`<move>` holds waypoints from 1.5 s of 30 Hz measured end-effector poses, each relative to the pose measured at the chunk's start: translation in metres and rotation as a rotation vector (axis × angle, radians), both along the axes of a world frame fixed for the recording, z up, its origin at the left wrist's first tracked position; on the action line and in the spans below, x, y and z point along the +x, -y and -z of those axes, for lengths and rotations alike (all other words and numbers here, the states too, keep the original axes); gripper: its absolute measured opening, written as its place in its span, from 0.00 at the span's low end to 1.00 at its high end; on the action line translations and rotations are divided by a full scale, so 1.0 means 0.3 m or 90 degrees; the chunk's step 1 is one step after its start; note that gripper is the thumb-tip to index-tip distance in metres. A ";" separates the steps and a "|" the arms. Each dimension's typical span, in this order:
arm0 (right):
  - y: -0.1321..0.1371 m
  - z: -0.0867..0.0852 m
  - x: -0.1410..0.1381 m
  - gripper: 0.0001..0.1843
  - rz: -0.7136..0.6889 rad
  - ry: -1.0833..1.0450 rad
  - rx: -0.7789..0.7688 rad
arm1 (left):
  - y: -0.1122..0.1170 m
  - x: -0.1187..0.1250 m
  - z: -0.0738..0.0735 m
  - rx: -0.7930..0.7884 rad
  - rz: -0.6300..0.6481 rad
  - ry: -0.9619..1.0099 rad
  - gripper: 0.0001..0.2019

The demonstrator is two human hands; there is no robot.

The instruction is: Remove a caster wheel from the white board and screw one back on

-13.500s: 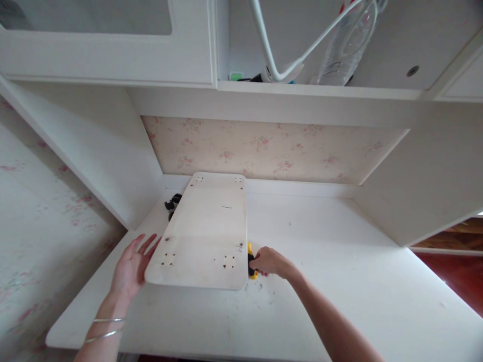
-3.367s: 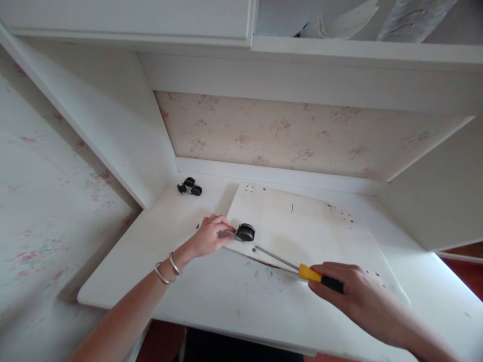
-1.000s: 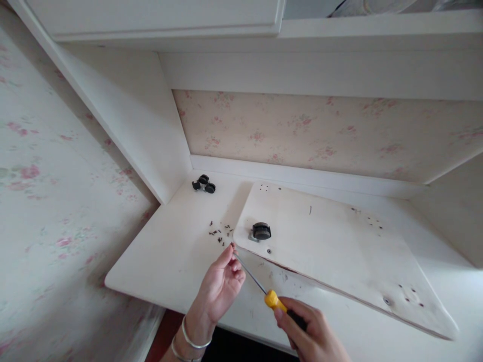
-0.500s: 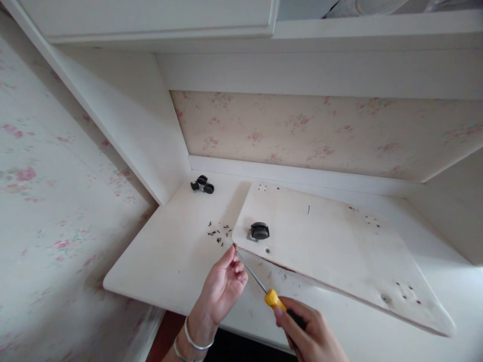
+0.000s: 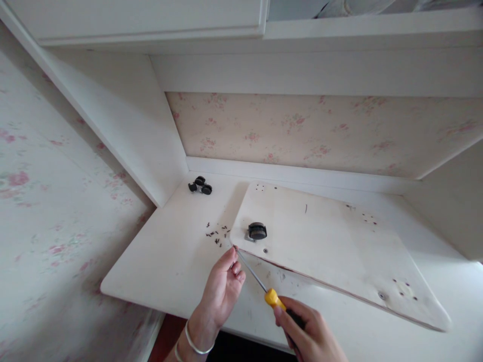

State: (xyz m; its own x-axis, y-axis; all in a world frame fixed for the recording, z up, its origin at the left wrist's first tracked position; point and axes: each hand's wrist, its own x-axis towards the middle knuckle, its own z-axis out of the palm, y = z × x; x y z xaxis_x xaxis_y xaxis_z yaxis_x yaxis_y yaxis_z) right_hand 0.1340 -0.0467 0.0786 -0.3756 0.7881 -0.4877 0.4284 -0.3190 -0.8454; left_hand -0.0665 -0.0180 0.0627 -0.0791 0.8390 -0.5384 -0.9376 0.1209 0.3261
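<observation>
My right hand (image 5: 305,327) is wrapped round the yellow and black handle of a screwdriver (image 5: 256,276), its shaft slanting up and left. At the shaft's tip, the thumb and fingertips of my left hand (image 5: 225,281) pinch a small dark screw (image 5: 235,247), mostly hidden by the fingers. Both meet beside the near left corner of a white board (image 5: 320,241) lying flat. A black caster wheel (image 5: 257,231) with a metal plate stands on that board, just beyond my left fingertips. Loose dark screws (image 5: 216,233) lie scattered left of the board.
Several black casters (image 5: 200,185) are grouped at the back left of the white desk (image 5: 158,261). A cabinet (image 5: 151,20) overhangs the desk, with a side panel (image 5: 121,120) at left. The board has groups of screw holes at its other corners.
The view has shifted slightly, so the desk and board appear a little further left. Both hands keep nearly the same pose, with the screwdriver tip still at my left fingertips.
</observation>
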 end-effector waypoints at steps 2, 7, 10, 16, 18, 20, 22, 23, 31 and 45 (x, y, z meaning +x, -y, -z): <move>-0.003 -0.002 -0.001 0.30 0.007 -0.001 -0.006 | -0.001 0.005 0.001 0.003 -0.011 -0.020 0.08; 0.001 0.007 -0.006 0.32 0.004 -0.022 -0.026 | -0.001 0.014 -0.005 0.023 -0.021 -0.081 0.10; 0.013 0.013 -0.016 0.33 0.018 -0.050 -0.056 | 0.002 0.019 -0.006 0.037 -0.020 -0.119 0.10; 0.036 0.012 -0.038 0.31 0.072 -0.034 0.062 | 0.003 0.032 -0.009 0.026 -0.021 -0.140 0.14; 0.043 0.026 -0.041 0.29 0.084 -0.021 0.154 | 0.001 0.037 -0.011 0.022 -0.023 -0.138 0.14; 0.053 0.050 -0.045 0.27 0.111 -0.004 0.230 | -0.001 0.041 -0.010 0.017 -0.024 -0.145 0.13; 0.066 0.077 -0.049 0.26 0.155 0.011 0.286 | -0.002 0.044 -0.006 0.014 -0.028 -0.163 0.13; 0.072 0.091 -0.051 0.25 0.176 0.019 0.312 | -0.003 0.046 -0.004 0.014 -0.030 -0.175 0.13; 0.103 0.147 -0.034 0.17 0.195 0.184 0.584 | -0.004 0.060 -0.002 0.000 -0.037 -0.243 0.13; 0.088 0.141 -0.026 0.16 0.186 0.085 0.562 | -0.003 0.067 -0.034 0.026 -0.014 -0.306 0.13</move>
State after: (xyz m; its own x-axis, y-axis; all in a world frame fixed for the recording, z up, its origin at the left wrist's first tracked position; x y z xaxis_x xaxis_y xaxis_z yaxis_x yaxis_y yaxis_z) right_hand 0.1262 -0.0732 0.0363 -0.0891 0.9476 0.3067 0.5429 0.3044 -0.7827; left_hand -0.0465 -0.0170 0.0730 -0.3283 0.8542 -0.4030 -0.6816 0.0811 0.7272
